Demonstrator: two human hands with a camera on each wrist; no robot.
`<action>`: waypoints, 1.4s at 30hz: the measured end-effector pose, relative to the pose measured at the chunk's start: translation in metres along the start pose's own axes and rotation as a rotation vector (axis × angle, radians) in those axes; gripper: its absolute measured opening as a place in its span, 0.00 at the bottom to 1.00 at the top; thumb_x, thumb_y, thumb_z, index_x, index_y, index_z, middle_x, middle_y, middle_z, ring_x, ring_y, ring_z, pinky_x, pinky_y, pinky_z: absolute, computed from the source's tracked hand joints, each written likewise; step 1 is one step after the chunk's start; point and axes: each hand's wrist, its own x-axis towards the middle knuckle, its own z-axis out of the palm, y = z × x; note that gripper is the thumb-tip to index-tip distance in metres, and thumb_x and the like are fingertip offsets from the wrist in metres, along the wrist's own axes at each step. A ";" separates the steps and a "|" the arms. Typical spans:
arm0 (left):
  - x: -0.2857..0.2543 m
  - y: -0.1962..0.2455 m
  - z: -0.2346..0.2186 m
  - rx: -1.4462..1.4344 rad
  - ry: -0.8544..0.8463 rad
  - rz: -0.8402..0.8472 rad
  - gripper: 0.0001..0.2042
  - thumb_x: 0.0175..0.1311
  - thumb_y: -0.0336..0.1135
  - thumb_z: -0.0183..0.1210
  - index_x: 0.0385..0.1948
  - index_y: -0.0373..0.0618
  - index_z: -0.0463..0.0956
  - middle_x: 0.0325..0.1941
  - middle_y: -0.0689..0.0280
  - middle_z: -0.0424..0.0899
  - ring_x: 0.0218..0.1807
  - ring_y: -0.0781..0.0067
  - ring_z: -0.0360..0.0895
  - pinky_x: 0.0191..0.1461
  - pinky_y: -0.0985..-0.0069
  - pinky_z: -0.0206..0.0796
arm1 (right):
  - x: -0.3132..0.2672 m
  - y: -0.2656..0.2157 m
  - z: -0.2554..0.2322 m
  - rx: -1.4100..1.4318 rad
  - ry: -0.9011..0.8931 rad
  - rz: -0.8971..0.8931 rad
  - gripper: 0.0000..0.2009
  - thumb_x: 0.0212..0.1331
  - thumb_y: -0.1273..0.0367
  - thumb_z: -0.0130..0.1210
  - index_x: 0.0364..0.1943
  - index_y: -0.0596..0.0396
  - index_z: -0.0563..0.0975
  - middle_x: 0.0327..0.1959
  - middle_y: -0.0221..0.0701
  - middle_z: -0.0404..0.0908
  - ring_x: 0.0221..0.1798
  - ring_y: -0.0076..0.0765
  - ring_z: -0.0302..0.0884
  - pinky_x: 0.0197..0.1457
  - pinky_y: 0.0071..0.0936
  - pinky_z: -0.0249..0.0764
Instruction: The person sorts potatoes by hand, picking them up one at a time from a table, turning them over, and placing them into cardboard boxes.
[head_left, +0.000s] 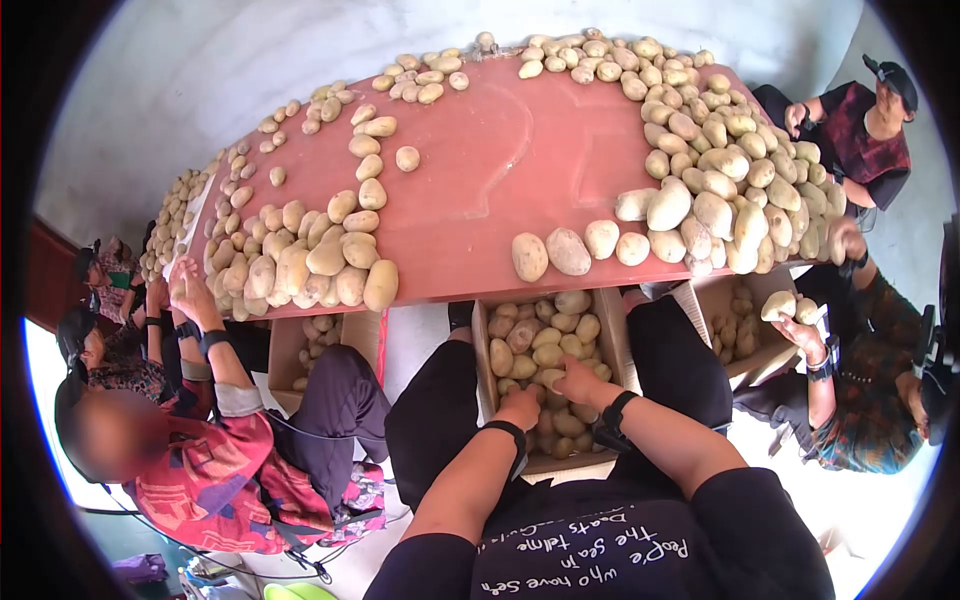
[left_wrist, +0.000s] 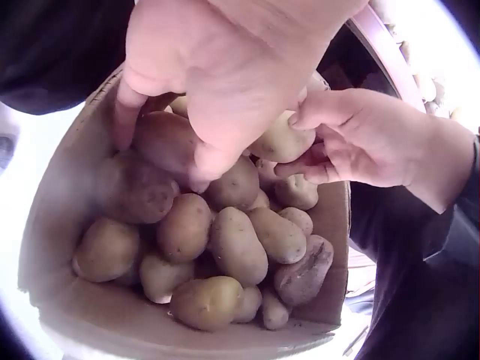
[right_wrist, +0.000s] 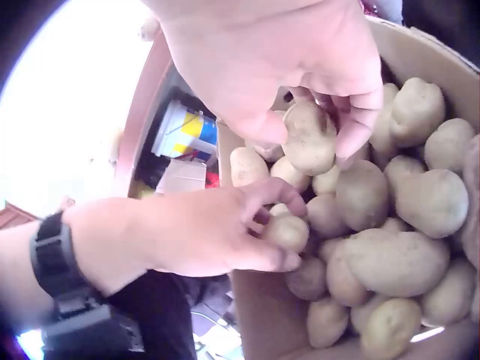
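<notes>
My left hand (head_left: pixel 520 406) and right hand (head_left: pixel 581 382) both reach into a cardboard box (head_left: pixel 484 375) of potatoes between my knees. In the right wrist view, the right hand (right_wrist: pixel 300 67) pinches a pale potato (right_wrist: pixel 309 142) between thumb and fingers. Beside it the left hand (right_wrist: pixel 202 229) curls thumb and forefinger round a smaller-looking potato (right_wrist: pixel 288 232). The left wrist view shows the left hand (left_wrist: pixel 225 75) from close by, its fingers round a brownish potato (left_wrist: pixel 166 142). Loose potatoes (left_wrist: pixel 238 244) lie heaped below both hands.
A reddish table (head_left: pixel 480 150) stands ahead, with potato piles at its left and right and a short row along the near edge. Other people sit on both sides, near more potato boxes (head_left: pixel 760 340). A white bucket (right_wrist: pixel 184 131) stands beyond my box.
</notes>
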 end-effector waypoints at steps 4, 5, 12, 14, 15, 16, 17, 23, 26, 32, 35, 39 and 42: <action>0.001 -0.002 -0.011 -0.020 -0.018 0.051 0.30 0.48 0.35 0.65 0.57 0.48 0.65 0.55 0.41 0.68 0.55 0.42 0.70 0.56 0.59 0.68 | 0.012 -0.017 -0.006 0.511 -0.247 -0.008 0.22 0.55 0.70 0.56 0.54 0.61 0.66 0.40 0.40 0.77 0.36 0.36 0.81 0.37 0.29 0.78; -0.001 -0.004 -0.019 -0.086 -0.002 0.094 0.30 0.46 0.35 0.65 0.55 0.48 0.66 0.54 0.43 0.69 0.55 0.43 0.70 0.56 0.60 0.67 | 0.012 -0.029 -0.008 0.668 -0.303 -0.036 0.21 0.56 0.71 0.55 0.54 0.61 0.66 0.39 0.39 0.77 0.34 0.34 0.81 0.36 0.27 0.78; -0.091 -0.008 -0.127 -0.421 0.502 0.124 0.27 0.36 0.33 0.70 0.44 0.45 0.73 0.49 0.52 0.74 0.56 0.46 0.68 0.56 0.61 0.66 | 0.006 -0.142 -0.030 1.521 -0.231 -0.128 0.14 0.63 0.73 0.50 0.52 0.57 0.68 0.42 0.36 0.77 0.44 0.36 0.79 0.47 0.28 0.79; -0.112 -0.016 -0.161 -0.451 0.695 0.136 0.27 0.36 0.27 0.68 0.46 0.46 0.73 0.53 0.50 0.70 0.58 0.44 0.66 0.60 0.60 0.63 | 0.011 -0.156 -0.025 1.693 -0.132 -0.165 0.12 0.63 0.73 0.51 0.50 0.59 0.70 0.42 0.37 0.77 0.43 0.35 0.79 0.46 0.28 0.81; -0.113 -0.024 -0.169 -0.401 0.843 0.132 0.27 0.37 0.24 0.67 0.46 0.46 0.73 0.54 0.49 0.69 0.59 0.43 0.64 0.62 0.60 0.61 | 0.017 -0.157 -0.025 1.721 -0.129 -0.146 0.12 0.63 0.73 0.52 0.49 0.60 0.70 0.41 0.37 0.77 0.42 0.35 0.79 0.46 0.27 0.81; -0.106 -0.033 -0.181 -0.313 1.011 0.208 0.27 0.38 0.23 0.66 0.47 0.45 0.73 0.55 0.49 0.68 0.61 0.43 0.63 0.64 0.60 0.59 | 0.025 -0.158 -0.024 1.747 -0.126 -0.126 0.12 0.63 0.72 0.53 0.48 0.61 0.70 0.41 0.37 0.77 0.42 0.36 0.79 0.47 0.27 0.81; -0.097 -0.037 -0.190 -0.223 1.177 0.285 0.26 0.38 0.22 0.65 0.47 0.45 0.72 0.55 0.49 0.68 0.62 0.43 0.62 0.66 0.61 0.58 | 0.031 -0.156 -0.021 1.771 -0.124 -0.104 0.11 0.63 0.72 0.54 0.47 0.62 0.71 0.41 0.37 0.77 0.42 0.36 0.79 0.47 0.27 0.82; -0.049 -0.028 -0.217 -0.217 1.122 0.472 0.27 0.42 0.23 0.66 0.50 0.43 0.71 0.59 0.48 0.70 0.64 0.47 0.64 0.67 0.62 0.57 | 0.038 -0.163 -0.025 1.721 -0.008 -0.037 0.12 0.62 0.71 0.55 0.46 0.63 0.72 0.42 0.36 0.77 0.46 0.36 0.79 0.49 0.26 0.80; -0.035 -0.025 -0.217 -0.220 1.151 0.453 0.30 0.42 0.23 0.67 0.53 0.40 0.69 0.62 0.48 0.68 0.64 0.49 0.65 0.65 0.63 0.60 | 0.039 -0.161 -0.028 1.723 -0.003 -0.079 0.11 0.63 0.72 0.54 0.46 0.62 0.72 0.44 0.36 0.78 0.49 0.37 0.78 0.52 0.27 0.79; -0.018 -0.029 -0.216 -0.515 1.010 0.545 0.39 0.42 0.24 0.67 0.62 0.41 0.60 0.60 0.51 0.70 0.62 0.51 0.68 0.62 0.62 0.63 | 0.022 -0.103 -0.052 1.464 -0.229 -0.143 0.10 0.61 0.74 0.53 0.46 0.58 0.72 0.42 0.39 0.80 0.45 0.37 0.81 0.49 0.33 0.79; -0.022 -0.027 -0.212 -0.623 0.985 0.601 0.42 0.44 0.24 0.67 0.66 0.42 0.55 0.64 0.52 0.66 0.64 0.54 0.66 0.62 0.63 0.64 | 0.009 -0.060 -0.051 0.891 -0.166 -0.003 0.09 0.59 0.73 0.54 0.43 0.56 0.75 0.41 0.39 0.82 0.41 0.40 0.82 0.47 0.32 0.79; -0.034 -0.021 -0.210 -0.633 1.003 0.554 0.43 0.47 0.25 0.65 0.68 0.40 0.50 0.68 0.50 0.59 0.69 0.55 0.59 0.66 0.66 0.62 | 0.001 -0.011 -0.011 -0.583 -0.286 -0.198 0.10 0.54 0.72 0.54 0.41 0.53 0.80 0.42 0.41 0.80 0.42 0.47 0.80 0.42 0.33 0.76; -0.042 -0.018 -0.198 -0.531 1.156 0.606 0.39 0.49 0.25 0.63 0.66 0.37 0.52 0.67 0.48 0.59 0.68 0.54 0.60 0.64 0.66 0.63 | -0.021 0.018 0.027 -0.679 -0.114 -0.312 0.10 0.58 0.69 0.52 0.42 0.51 0.80 0.46 0.40 0.77 0.49 0.45 0.77 0.45 0.34 0.73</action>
